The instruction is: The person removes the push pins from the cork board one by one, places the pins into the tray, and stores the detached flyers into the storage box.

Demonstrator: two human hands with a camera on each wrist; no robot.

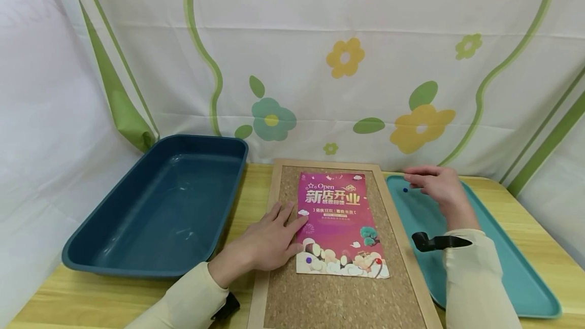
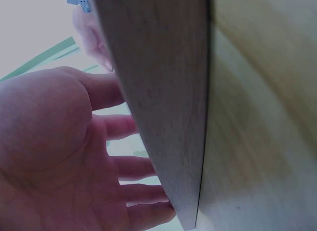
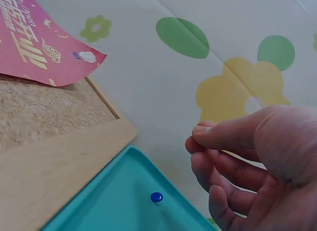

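One magenta paper poster with gold lettering (image 1: 335,222) lies on one wood-framed cork board (image 1: 338,301), and two round pin heads show along its bottom: a purple one (image 1: 309,260) at lower left, a red one (image 1: 378,261) at lower right. Up top, the right corner lifts off the cork!

Two hands in play, well apart. The left hand (image 1: 274,237) lies spread, straight fingers pressing the poster's left edge. The right hand (image 1: 434,187) hovers over the far end of the shallow teal tray (image 1: 507,273), thumb and index tips together; whether anything sits between them, I cannot tell.

Containers, two of them! That tray, right of the board, has one blue round-headed pin (image 3: 156,197) in it. On the left it's one deep, dark blue basin (image 1: 151,222), glossy bottom in view. Everything rests on one yellow wood-grain desk (image 1: 105,301), and behind hangs white cloth (image 1: 297,9), five printed flowers across it.
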